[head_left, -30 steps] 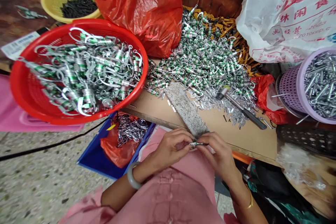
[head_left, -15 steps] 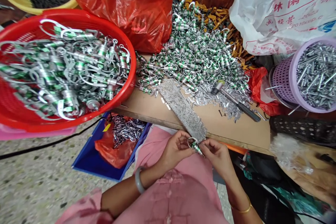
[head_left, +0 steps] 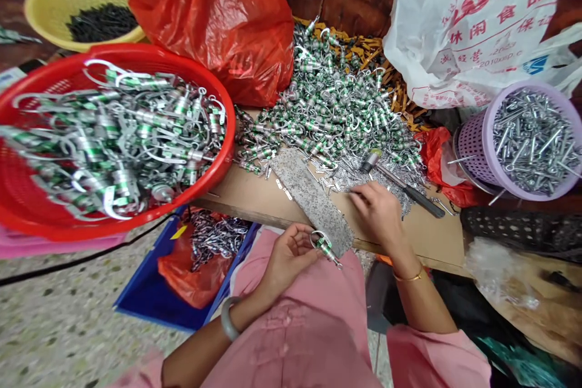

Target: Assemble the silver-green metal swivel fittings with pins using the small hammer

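Left hand (head_left: 286, 254) over pink lap: thumb and fingers clamped on small silver-and-green ringed metal fitting (head_left: 324, 247), tip hanging free, just beside near end of grey speckled stone slab (head_left: 313, 197). Right hand (head_left: 377, 212) farther out on brown board (head_left: 254, 194), fingertips at scatter of tiny flat silver plates (head_left: 352, 180); pinched or apart, cannot tell. Beyond, within reach: heap of green-banded silver fittings (head_left: 336, 109).

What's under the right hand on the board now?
Small silver bits scattered on the board, beside the gray stone slab. The right hand covers what its fingers touch, so a pinch cannot be seen. The left hand holds a green clip.
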Demonstrator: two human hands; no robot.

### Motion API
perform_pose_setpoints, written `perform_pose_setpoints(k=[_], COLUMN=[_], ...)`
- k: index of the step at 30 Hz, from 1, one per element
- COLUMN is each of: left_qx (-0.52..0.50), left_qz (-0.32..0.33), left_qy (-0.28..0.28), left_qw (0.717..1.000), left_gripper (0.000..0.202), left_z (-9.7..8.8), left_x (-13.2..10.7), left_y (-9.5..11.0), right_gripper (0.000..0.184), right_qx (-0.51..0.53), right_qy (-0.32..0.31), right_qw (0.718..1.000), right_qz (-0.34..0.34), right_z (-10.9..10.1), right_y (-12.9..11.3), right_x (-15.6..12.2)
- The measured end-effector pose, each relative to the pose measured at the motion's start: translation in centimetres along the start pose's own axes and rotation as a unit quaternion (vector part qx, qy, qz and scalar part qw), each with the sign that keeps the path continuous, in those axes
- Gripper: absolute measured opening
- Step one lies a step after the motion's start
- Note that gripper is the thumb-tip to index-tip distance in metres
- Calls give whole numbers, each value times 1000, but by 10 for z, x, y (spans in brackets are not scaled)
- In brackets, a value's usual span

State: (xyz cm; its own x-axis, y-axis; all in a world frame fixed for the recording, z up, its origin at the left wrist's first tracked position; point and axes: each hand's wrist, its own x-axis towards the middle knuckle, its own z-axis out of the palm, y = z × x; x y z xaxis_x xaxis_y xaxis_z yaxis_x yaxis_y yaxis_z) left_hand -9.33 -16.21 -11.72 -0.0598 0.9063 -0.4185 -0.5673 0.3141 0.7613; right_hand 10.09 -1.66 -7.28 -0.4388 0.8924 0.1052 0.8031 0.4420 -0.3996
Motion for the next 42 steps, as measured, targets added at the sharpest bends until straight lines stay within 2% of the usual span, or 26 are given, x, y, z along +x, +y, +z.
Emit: perform_pose_setpoints(k=[3,7,15,22,29,32,37,42], left_qx=[-9,-14,-12,-16,-11,-11,-18,-16], left_qz=[-7,-19,-20,-18,-18,-19,-17,-25], left_qy=[1,4,-2,-8,-10,-12,-19,-21], left_qw=[1000,1000,1000,1000,1000,1000,1000,999], left_gripper=[43,45,43,42,43,43,42,41], left_z=[1,1,-1,-2,-1,-1,-3,-3], left_x=[0,1,2,2,2,2,3,3], left_y=[-1,-1,0,-2,1,1,-1,0], right_gripper=[16,17,18,19,18,19,23,24], right_qx=[-121,-189,-213,-222,-186,-157,-34,-32], right_qy=[-48,-67,-83,-81,-79,-57,-8,6], right_qw=[991,979,972,972,978,985,999,999], right_qz=[-21,-44,-56,-13,-53,-37,-10,27], right_z=[15,14,13,10,11,13,13,4], right_y=[-10,-12,-15,-17,-19,-15,0,5], right_x=[9,12,15,4,2,1,-10,-19])
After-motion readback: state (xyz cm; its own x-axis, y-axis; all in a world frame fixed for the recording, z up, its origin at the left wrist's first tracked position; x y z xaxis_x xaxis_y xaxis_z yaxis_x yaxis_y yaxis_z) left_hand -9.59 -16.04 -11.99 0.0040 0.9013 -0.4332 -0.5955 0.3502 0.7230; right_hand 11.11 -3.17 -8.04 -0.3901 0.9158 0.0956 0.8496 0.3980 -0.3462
